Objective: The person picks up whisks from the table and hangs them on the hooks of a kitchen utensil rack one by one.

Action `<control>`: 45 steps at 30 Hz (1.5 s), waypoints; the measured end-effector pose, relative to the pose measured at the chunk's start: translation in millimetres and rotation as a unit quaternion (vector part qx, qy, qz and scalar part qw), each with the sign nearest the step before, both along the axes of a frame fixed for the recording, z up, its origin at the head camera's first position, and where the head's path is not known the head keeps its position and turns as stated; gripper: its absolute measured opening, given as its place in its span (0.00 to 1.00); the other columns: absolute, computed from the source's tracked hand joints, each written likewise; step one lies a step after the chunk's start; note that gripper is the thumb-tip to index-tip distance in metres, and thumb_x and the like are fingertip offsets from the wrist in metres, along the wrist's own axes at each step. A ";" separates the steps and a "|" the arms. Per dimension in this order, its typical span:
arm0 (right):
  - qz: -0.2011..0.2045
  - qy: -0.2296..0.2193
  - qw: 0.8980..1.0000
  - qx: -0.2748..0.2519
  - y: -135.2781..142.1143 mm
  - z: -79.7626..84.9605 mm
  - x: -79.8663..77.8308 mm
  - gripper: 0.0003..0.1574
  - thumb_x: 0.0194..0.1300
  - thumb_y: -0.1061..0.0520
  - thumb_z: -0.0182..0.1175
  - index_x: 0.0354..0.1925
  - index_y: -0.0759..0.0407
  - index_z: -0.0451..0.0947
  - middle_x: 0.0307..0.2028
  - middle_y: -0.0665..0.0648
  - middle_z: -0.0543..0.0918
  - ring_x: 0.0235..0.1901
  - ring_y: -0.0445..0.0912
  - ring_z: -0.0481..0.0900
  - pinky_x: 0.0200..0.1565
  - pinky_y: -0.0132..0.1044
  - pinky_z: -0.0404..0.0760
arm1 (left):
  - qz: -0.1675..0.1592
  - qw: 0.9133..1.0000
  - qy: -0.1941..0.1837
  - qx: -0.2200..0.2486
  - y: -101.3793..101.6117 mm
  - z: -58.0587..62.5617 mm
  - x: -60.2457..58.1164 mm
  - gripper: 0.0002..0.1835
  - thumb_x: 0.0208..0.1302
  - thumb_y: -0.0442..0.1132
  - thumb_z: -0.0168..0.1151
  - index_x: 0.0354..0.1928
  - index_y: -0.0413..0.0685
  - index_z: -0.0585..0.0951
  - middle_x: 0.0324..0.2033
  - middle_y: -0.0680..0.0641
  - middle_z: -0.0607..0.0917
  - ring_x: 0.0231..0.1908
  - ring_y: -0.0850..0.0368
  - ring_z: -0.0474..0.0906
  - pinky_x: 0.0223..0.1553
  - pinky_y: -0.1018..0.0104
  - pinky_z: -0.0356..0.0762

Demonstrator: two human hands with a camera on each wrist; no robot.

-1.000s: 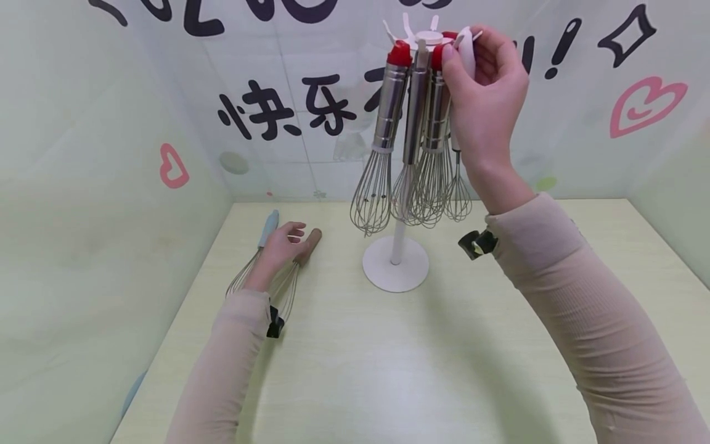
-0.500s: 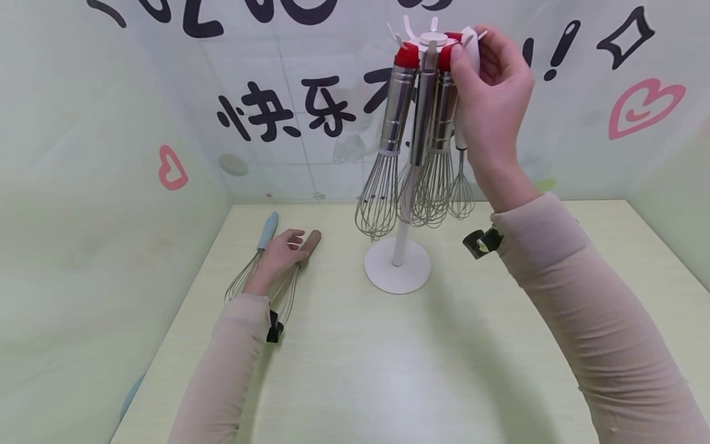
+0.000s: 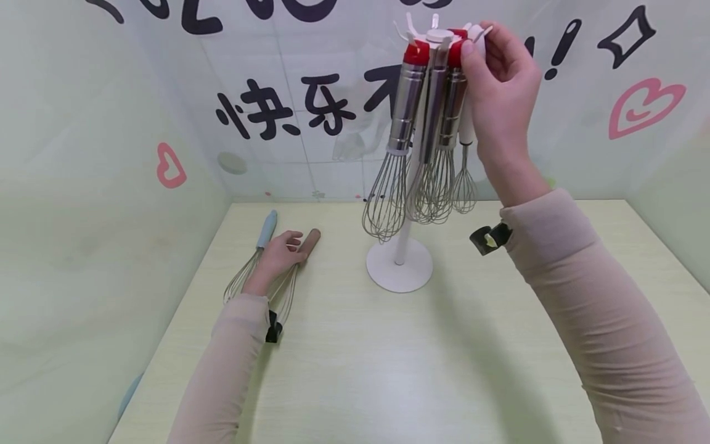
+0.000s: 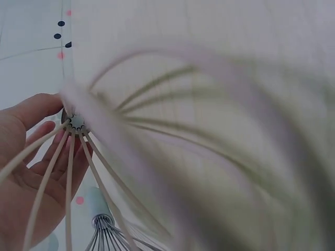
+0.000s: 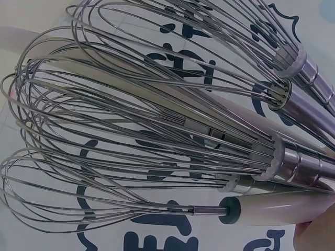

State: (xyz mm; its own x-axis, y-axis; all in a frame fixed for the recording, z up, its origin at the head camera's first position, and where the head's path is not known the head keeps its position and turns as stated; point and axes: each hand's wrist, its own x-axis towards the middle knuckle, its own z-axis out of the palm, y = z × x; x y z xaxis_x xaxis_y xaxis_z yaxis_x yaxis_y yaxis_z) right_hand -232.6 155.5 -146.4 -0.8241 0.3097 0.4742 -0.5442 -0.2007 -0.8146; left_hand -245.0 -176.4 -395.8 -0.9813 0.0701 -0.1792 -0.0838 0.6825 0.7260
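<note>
My right hand (image 3: 507, 105) is raised at the top of a white hook stand (image 3: 383, 271), pinching the upper end of a white-handled whisk (image 3: 466, 126). In the right wrist view that whisk's pale handle (image 5: 277, 208) runs into the fingers at the edge. Beside it hang several steel-handled whisks (image 3: 407, 105), some with red tops. On the table my left hand (image 3: 279, 256) holds a brown-handled whisk (image 3: 311, 242); the left wrist view shows thumb and fingers around the handle's wire end. A light-blue-handled whisk (image 3: 267, 228) lies just left of it.
The stand's round base rests on a pale wooden table (image 3: 355, 370). Behind it hangs a white cloth (image 3: 310, 179) with black lettering, and pale side walls enclose the left and right. A blue object (image 3: 130, 394) shows at the left table edge.
The stand's top, with the hanging whisks, has shifted right, and the stand leans slightly. My right hand has moved right with it. The left hand stays nearly in place.
</note>
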 end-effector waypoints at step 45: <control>-0.045 0.063 0.997 0.002 -6.7 -2.2 11.4 0.28 0.59 0.66 0.62 0.58 0.68 0.70 0.48 0.54 0.74 0.51 0.42 0.71 0.60 0.24 0.71 | 0.017 1.000 0.001 -0.020 2.2 1.7 3.3 0.27 0.64 0.33 0.55 0.65 0.33 0.66 0.60 0.31 0.72 0.61 0.38 0.69 0.62 0.48 0.71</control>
State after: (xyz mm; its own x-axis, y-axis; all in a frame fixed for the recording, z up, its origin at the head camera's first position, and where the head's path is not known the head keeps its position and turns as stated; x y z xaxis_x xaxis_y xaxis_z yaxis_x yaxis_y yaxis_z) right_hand -221.2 148.9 -148.6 -0.7272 0.3783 0.5728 -0.6575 -0.1440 -0.7396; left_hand -241.7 -174.2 -394.1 -0.9834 0.0296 -0.1791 -0.1059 0.7077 0.6986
